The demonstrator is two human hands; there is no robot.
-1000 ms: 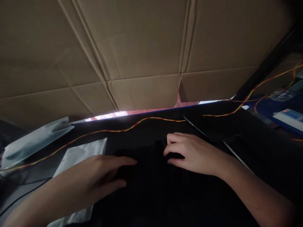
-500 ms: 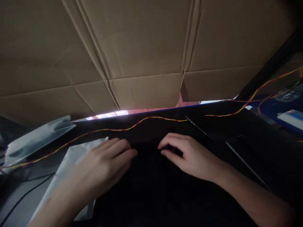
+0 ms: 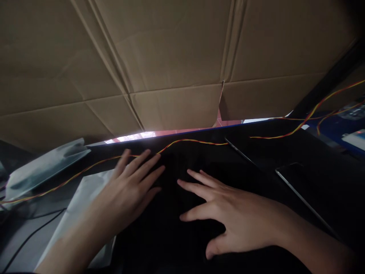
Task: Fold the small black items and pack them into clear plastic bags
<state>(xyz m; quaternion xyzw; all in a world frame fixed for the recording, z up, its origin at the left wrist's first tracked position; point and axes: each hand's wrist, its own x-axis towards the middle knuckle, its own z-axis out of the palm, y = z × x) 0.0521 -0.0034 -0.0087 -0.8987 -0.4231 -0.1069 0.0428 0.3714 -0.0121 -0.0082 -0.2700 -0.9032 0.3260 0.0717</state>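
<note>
Both my hands lie flat, fingers spread, on a black cloth-like thing (image 3: 171, 228) spread over the dark table. My left hand (image 3: 128, 190) rests on its left edge, partly over a silvery plastic bag (image 3: 82, 190). My right hand (image 3: 228, 220) presses the middle of the black thing, palm down. Neither hand grips anything. The black thing's shape is hard to make out in the dim light.
A red-and-yellow twisted wire (image 3: 188, 141) runs across the table just beyond my fingers. A second silvery bag (image 3: 42, 167) lies far left. A dark phone-like slab (image 3: 299, 179) lies at right. Flattened cardboard (image 3: 176, 64) stands behind the table.
My right hand has uncurled from a pinch and spread flat, sliding toward me. My left hand moved forward and spread its fingers near the wire.
</note>
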